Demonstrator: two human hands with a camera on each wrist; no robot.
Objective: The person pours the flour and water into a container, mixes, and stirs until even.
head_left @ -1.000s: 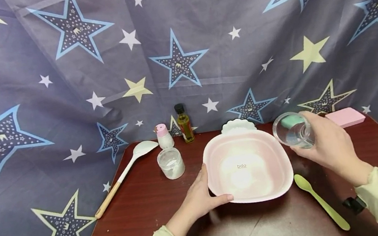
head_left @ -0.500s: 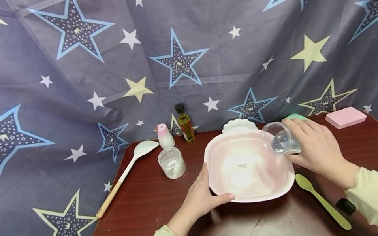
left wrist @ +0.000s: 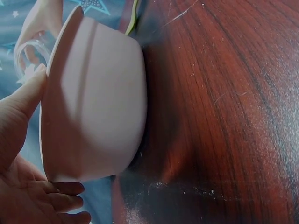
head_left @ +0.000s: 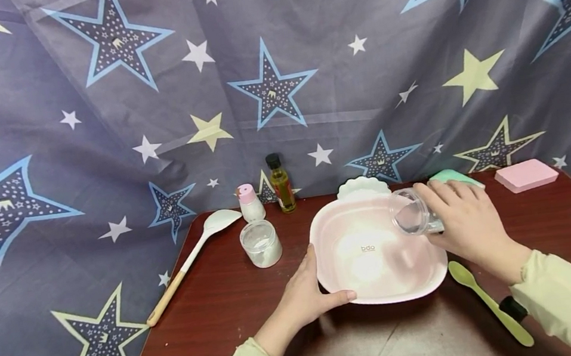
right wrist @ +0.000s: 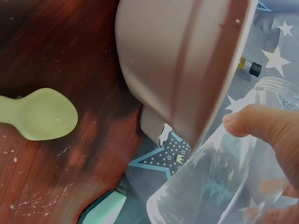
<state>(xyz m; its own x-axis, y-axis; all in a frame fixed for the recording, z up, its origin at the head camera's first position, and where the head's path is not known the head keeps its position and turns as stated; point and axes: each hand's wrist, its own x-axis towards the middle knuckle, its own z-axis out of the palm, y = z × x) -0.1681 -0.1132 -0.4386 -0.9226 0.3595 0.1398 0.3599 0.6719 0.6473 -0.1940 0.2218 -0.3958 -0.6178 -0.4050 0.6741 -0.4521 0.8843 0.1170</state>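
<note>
A pale pink basin [head_left: 353,277] marked "bdo" stands at the middle of the table. My left hand [head_left: 303,296] grips its left side, the thumb on the near rim and the fingers along the side wall. Tilted over the basin's right edge is a clear plastic jar [head_left: 408,213], its mouth facing left over the inside. My right hand [head_left: 467,223] holds this jar around its body. In the right wrist view the jar [right wrist: 201,186] shows a ridged neck and some clear liquid. A faint dark patch lies inside the basin under the mouth.
A green spoon [head_left: 491,302] lies right of the basin. Left are a spatula [head_left: 191,265], a jar of white powder [head_left: 262,248], a pink-capped shaker [head_left: 251,206] and an oil bottle [head_left: 282,187]. Behind are a white scalloped piece [head_left: 361,186], a green sponge [head_left: 453,176] and a pink block [head_left: 526,175].
My right hand has carried the clear jar left from beside the basin to over its right edge, tipping it further. The left hand stays on the basin.
</note>
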